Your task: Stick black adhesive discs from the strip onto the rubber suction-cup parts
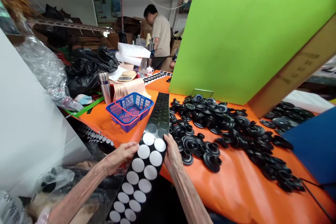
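A long black strip with two rows of round holes runs from the table's near edge toward the far side; white circles show where pads have been taken out near me, black pads still fill the far part. My left hand grips the strip's left edge, fingers curled on it. On the strip's right edge rests my right hand, fingers closed against it. Just to the right lies a heap of black rubber parts on the orange table.
A blue and pink basket stands left of the strip, a steel flask behind it. A large green board leans at the back right with a cardboard box. Black bags are piled at left. A person stands far back.
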Available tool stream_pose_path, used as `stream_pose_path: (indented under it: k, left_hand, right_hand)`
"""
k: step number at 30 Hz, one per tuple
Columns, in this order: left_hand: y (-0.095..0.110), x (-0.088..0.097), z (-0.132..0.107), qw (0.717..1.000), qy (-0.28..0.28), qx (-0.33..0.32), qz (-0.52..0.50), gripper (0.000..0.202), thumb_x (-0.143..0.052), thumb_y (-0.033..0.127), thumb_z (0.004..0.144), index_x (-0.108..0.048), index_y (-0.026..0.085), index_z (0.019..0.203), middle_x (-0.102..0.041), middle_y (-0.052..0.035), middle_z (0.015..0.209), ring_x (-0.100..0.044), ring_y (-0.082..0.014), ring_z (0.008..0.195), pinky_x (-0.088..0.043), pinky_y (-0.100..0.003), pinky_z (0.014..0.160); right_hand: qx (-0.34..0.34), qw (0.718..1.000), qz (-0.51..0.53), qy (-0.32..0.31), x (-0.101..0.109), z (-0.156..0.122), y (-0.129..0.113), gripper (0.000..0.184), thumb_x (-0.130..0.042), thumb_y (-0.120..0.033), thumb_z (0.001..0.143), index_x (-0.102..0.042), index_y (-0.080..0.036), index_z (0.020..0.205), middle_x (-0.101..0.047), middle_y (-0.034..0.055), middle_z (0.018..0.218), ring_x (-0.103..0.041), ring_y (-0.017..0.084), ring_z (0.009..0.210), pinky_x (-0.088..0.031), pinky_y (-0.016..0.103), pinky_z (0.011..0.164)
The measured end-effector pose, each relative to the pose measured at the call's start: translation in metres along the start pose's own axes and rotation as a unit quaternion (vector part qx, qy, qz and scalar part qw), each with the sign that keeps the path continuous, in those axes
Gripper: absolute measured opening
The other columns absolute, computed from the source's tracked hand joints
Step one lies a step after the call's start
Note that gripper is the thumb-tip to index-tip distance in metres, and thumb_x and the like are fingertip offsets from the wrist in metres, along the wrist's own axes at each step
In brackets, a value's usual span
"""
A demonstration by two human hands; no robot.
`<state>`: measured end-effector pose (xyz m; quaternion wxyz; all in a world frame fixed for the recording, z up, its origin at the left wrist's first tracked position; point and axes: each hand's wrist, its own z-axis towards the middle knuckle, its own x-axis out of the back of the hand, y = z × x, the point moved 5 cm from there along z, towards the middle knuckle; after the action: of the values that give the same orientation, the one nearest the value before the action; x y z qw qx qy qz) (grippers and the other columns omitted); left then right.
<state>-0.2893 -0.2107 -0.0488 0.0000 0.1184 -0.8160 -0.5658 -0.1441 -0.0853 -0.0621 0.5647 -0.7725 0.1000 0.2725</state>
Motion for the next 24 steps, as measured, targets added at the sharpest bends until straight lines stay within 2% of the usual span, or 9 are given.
stream_pose_path:
  k: [5, 9, 12, 14, 17, 19, 21, 22, 24]
  left_hand:
    - [-0.017, 0.014, -0.001, 0.988, 0.080, -0.039, 0.125, 0.046, -0.064, 0.059, 0.070, -0.061, 0.014, 0.080, -0.060, -0.0023, 0.068, -0.054, -0.0152, 0.065, -0.041, -0.024, 0.059]
    - [-0.019, 0.043, 0.004, 0.966, 0.153, -0.052, 0.204, 0.041, -0.059, 0.056, 0.072, -0.055, 0.016, 0.071, -0.050, 0.0020, 0.060, -0.046, -0.0128, 0.059, -0.035, -0.023, 0.055]
    - [-0.013, 0.058, 0.005, 0.947, 0.188, -0.064, 0.254, 0.029, -0.058, 0.045, 0.075, -0.052, 0.018, 0.068, -0.044, 0.0037, 0.060, -0.043, -0.0135, 0.063, -0.035, -0.024, 0.061]
    - [-0.009, 0.061, 0.003, 0.932, 0.207, -0.076, 0.288, 0.021, -0.056, 0.039, 0.078, -0.053, 0.019, 0.072, -0.045, 0.0030, 0.064, -0.045, -0.0153, 0.068, -0.037, -0.026, 0.069]
    - [-0.010, 0.050, -0.007, 0.916, 0.227, -0.090, 0.317, 0.021, -0.052, 0.037, 0.082, -0.056, 0.019, 0.092, -0.055, -0.0024, 0.081, -0.052, -0.0208, 0.083, -0.038, -0.032, 0.083]
    - [-0.012, 0.036, -0.023, 0.879, 0.298, -0.116, 0.354, 0.033, -0.050, 0.038, 0.084, -0.053, 0.018, 0.111, -0.056, -0.0096, 0.101, -0.051, -0.0270, 0.101, -0.036, -0.038, 0.093]
    - [-0.021, 0.015, -0.043, 0.833, 0.365, -0.146, 0.390, 0.037, -0.047, 0.038, 0.086, -0.052, 0.017, 0.116, -0.054, -0.0140, 0.111, -0.047, -0.0302, 0.111, -0.034, -0.041, 0.098]
    - [-0.031, 0.000, -0.051, 0.827, 0.364, -0.151, 0.401, 0.033, -0.044, 0.038, 0.088, -0.054, 0.018, 0.113, -0.056, -0.0141, 0.109, -0.049, -0.0298, 0.109, -0.036, -0.040, 0.098]
    - [-0.068, -0.034, -0.056, 0.882, 0.231, -0.114, 0.394, 0.029, -0.038, 0.038, 0.091, -0.060, 0.020, 0.098, -0.062, -0.0110, 0.095, -0.058, -0.0250, 0.093, -0.043, -0.035, 0.089]
  right_hand:
    - [-0.038, 0.997, -0.058, 0.022, -0.006, -0.030, 0.027, 0.032, -0.069, -0.037, 0.066, -0.064, -0.021, 0.093, -0.070, 0.0004, 0.087, -0.065, 0.019, 0.086, -0.052, 0.030, 0.079]
    - [-0.017, 0.971, -0.239, -0.012, 0.015, -0.081, 0.032, 0.038, -0.069, -0.038, 0.070, -0.064, -0.021, 0.105, -0.068, 0.0019, 0.093, -0.064, 0.019, 0.087, -0.050, 0.030, 0.081]
    - [0.003, 0.916, -0.389, -0.095, 0.054, -0.119, 0.043, 0.027, -0.060, -0.044, 0.080, -0.068, -0.022, 0.093, -0.069, 0.0039, 0.083, -0.065, 0.022, 0.081, -0.052, 0.033, 0.076]
    - [0.099, 0.860, -0.500, -0.024, 0.102, -0.139, 0.043, 0.025, -0.062, -0.045, 0.077, -0.070, -0.023, 0.086, -0.069, 0.0068, 0.085, -0.065, 0.024, 0.083, -0.051, 0.036, 0.079]
    - [0.178, 0.729, -0.657, 0.079, 0.181, -0.169, 0.054, 0.032, -0.052, -0.047, 0.082, -0.071, -0.023, 0.091, -0.069, 0.0140, 0.097, -0.065, 0.032, 0.091, -0.050, 0.049, 0.082]
    - [0.200, 0.701, -0.684, 0.030, 0.217, -0.185, 0.071, 0.033, -0.043, -0.042, 0.088, -0.072, -0.025, 0.093, -0.070, 0.0126, 0.106, -0.063, 0.033, 0.103, -0.048, 0.052, 0.091]
    - [0.212, 0.683, -0.699, 0.012, 0.237, -0.196, 0.084, 0.035, -0.040, -0.039, 0.090, -0.072, -0.027, 0.095, -0.071, 0.0101, 0.106, -0.063, 0.033, 0.106, -0.048, 0.053, 0.093]
    - [0.212, 0.680, -0.702, 0.011, 0.240, -0.198, 0.088, 0.036, -0.038, -0.038, 0.090, -0.072, -0.028, 0.096, -0.071, 0.0095, 0.106, -0.062, 0.033, 0.107, -0.048, 0.054, 0.093]
    - [0.197, 0.684, -0.702, 0.023, 0.237, -0.198, 0.090, 0.036, -0.038, -0.039, 0.090, -0.072, -0.027, 0.098, -0.071, 0.0103, 0.107, -0.062, 0.033, 0.108, -0.048, 0.054, 0.092]
